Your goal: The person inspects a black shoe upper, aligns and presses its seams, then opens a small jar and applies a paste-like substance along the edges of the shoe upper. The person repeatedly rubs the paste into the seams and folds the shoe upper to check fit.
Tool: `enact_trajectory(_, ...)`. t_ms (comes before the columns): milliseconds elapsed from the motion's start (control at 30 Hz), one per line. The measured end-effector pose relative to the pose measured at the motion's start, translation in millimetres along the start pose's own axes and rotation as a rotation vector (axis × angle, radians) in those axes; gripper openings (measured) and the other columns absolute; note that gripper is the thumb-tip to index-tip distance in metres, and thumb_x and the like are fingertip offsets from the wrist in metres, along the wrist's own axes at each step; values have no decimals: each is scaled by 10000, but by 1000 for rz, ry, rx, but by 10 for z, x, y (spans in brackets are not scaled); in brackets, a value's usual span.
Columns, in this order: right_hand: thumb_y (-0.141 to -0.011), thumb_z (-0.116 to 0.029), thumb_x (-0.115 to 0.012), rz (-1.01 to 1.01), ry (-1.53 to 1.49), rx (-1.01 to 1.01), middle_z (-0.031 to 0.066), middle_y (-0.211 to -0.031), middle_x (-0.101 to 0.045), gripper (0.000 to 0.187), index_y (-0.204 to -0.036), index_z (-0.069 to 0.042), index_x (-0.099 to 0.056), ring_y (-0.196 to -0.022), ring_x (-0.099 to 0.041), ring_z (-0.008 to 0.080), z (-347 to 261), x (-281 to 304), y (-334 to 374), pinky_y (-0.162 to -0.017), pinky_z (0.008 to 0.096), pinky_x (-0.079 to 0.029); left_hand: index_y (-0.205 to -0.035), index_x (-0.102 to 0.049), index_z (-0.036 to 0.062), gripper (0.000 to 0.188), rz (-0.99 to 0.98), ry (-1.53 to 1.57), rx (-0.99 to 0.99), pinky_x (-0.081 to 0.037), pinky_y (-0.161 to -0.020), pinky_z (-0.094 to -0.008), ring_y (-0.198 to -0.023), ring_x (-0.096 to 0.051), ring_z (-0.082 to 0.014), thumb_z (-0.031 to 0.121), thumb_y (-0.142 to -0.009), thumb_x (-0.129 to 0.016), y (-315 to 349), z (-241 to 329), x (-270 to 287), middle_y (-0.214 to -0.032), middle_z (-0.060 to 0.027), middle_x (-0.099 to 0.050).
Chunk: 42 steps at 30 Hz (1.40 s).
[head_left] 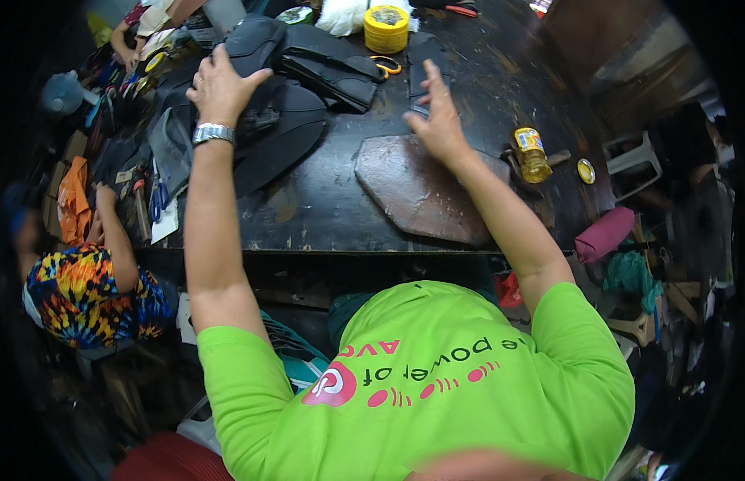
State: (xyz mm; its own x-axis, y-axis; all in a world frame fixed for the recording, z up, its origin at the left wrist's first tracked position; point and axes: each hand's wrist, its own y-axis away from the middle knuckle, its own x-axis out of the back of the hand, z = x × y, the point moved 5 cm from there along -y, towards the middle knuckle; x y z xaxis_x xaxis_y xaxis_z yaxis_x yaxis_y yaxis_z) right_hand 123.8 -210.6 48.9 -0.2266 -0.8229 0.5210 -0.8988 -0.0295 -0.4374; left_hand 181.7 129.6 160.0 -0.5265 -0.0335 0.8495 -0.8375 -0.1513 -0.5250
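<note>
My left hand (226,90), a silver watch on its wrist, is open with the thumb spread wide. It is over or against a pile of black padded pieces (291,120) that look like leather bag parts; whether it touches them I cannot tell. My right hand (441,120) is open too, its fingers stretched out beside a narrow black strip-like piece (425,50). Below that hand lies a brown, angular slab (417,188) at the table's near edge. Between the hands, farther back, are a stitched black piece (328,64) and orange-handled scissors (385,66).
A yellow tub (386,29) stands at the back of the dark table (308,216). To the right are a bottle of yellow liquid (533,156) and a round lid (586,171). Blue-handled scissors (158,196) lie left. A person in a colourful shirt (88,293) sits at the left side.
</note>
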Motion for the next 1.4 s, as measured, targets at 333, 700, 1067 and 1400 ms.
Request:
enact_trajectory(333, -811, 75, -670, -282, -243, 81, 183, -1331, -512, 932, -1592, -173, -225, -885, -572, 246, -469, 566, 1209, -836, 362, -516, -1202, -632, 78, 608, 260, 255, -131, -492, -983, -414, -1192, -583, -331, 330, -712, -888, 78, 10, 64, -1219, -156, -623)
enact_trajectory(700, -852, -151, -652, -116, 372, -372, 176, -803, -687, 475, -1318, -100, -577, -762, -680, 373, 238, 1765, 1685, -718, 463, -525, -1291, -530, -32, 568, 78, 1781, 303, -582, -857, -265, -975, -687, -188, -110, -787, -779, 1655, 502, 322, -1208, -128, -661)
enact_trajectory(1067, -839, -204, -698, -418, 597, -625, 287, -1093, -679, 383, -1104, 60, -617, -1042, -656, 433, 669, 1685, 1133, -887, 512, -517, -1260, -571, -15, 286, -884, 2268, 662, -559, -921, -391, -1073, -668, -244, 64, -986, -593, 3264, 1830, -63, -1199, -120, -668)
enact_trajectory(1400, -843, -103, -565, -321, 827, -356, 218, -1072, -675, 298, -1131, -66, -631, -968, -658, 424, 11, 1771, 1383, -830, 511, -522, -1410, -460, -63, 436, -1027, 2385, 583, -503, -1024, -395, -1174, -620, -267, 82, -999, -478, 3220, 1908, 166, -1304, -189, -599)
